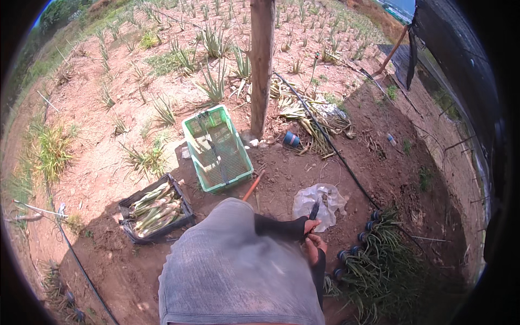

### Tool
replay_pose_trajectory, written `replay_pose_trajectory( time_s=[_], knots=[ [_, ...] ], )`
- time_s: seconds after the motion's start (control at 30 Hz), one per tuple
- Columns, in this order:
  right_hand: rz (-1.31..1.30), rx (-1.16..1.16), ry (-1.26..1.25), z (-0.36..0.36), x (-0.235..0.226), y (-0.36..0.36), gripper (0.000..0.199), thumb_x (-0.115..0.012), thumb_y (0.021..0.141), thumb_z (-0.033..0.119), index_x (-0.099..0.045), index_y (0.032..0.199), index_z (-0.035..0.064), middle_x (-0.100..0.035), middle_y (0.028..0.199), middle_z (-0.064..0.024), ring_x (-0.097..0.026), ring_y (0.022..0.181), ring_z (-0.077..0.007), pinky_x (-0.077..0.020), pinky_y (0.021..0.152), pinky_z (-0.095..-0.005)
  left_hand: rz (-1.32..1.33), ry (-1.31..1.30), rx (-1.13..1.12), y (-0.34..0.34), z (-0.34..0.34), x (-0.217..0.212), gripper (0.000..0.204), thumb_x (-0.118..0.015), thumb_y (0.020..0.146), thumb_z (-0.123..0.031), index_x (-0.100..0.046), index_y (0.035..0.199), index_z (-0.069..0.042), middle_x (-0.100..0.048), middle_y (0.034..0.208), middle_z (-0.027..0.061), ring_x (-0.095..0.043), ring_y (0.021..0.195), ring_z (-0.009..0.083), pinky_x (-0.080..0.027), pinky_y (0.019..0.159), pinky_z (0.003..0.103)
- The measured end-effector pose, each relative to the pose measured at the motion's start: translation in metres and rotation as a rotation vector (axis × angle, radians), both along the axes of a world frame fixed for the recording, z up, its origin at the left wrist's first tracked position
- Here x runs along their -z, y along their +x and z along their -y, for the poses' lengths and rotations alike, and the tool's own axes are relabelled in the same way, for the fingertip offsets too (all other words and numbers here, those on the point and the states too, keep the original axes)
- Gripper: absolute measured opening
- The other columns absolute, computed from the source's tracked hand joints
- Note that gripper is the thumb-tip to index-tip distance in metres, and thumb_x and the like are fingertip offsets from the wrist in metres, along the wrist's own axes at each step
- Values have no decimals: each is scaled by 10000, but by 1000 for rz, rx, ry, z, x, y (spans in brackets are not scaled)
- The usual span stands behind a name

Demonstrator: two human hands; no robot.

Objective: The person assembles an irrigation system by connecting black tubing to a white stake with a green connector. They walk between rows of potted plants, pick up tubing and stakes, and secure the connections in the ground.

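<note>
My left hand (311,225), in a black sleeve, is closed around a bundle of thin dark strips (314,210) whose ends fan out upward. Just below it and close against it is my right hand (315,248), fingers curled; whatever it may hold is too small to make out. A crumpled whitish plastic bag (331,202) lies on the soil right behind the bundle. To the right of my hands, long green leafy plants (379,265) lie in bunches, their near ends wrapped in blue bands (362,236).
A green plastic crate (250,172) stands ahead, and a black crate (187,219) of pale-based stalks is at left. Beyond are an orange handle (253,186), a wooden post (262,70), a blue spool (291,139) and dry leaves (311,122). A black hose (341,157) crosses the ground.
</note>
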State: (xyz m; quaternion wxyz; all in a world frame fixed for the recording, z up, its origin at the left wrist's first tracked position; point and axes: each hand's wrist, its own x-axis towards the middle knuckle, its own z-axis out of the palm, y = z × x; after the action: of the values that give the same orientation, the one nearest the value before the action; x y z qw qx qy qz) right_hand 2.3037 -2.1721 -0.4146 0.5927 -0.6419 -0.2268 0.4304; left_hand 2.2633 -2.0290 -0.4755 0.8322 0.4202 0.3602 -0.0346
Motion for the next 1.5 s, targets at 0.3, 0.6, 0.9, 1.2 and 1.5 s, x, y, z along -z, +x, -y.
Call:
replay_pose_trajectory(
  time_s=[0.3, 0.6, 0.9, 1.2, 1.5],
  knots=[
    [-69, -119, -191, -1, -13, 7, 350, -628, 828, 191, -588, 1132, 23, -540, 694, 44, -445, 513, -46, -328, 455, -196, 88, 79, -65, -20, 3, -45, 417, -480, 918, -398, -629, 831, -19, -565, 674, 42, -515, 610, 135, -404, 545, 324],
    [-71, -210, -110, -40, 35, 8, 244, -572, 852, 163, -606, 1048, 22, -512, 661, 45, -428, 510, -38, -324, 454, -200, -40, 49, -335, -27, -25, -2, 279, -547, 884, -364, -544, 793, -100, -410, 554, -31, -388, 463, 93, -303, 429, 270],
    [-122, -314, -201, -154, 19, 85, 267, -546, 855, 145, -579, 1085, 14, -506, 668, 43, -435, 516, -42, -341, 464, -197, 35, 25, -298, 57, -150, 12, 324, -504, 907, -398, -574, 850, -86, -429, 577, -37, -403, 495, 91, -324, 464, 267],
    [-173, -255, -360, -271, -35, 122, 206, -543, 871, 133, -584, 1031, 10, -514, 660, 29, -456, 545, -46, -368, 518, -191, -7, -81, -307, 84, -296, -38, 387, -462, 929, -432, -605, 907, -73, -447, 600, -43, -418, 527, 88, -344, 500, 265],
    [-79, -198, -225, -363, -23, 193, 132, -582, 869, 108, -591, 960, 13, -543, 706, 21, -467, 585, -51, -383, 543, -195, 106, -173, -527, 98, -394, 34, 407, -502, 922, -431, -584, 1001, -40, -430, 658, -34, -424, 524, 82, -357, 489, 225]
  ],
)
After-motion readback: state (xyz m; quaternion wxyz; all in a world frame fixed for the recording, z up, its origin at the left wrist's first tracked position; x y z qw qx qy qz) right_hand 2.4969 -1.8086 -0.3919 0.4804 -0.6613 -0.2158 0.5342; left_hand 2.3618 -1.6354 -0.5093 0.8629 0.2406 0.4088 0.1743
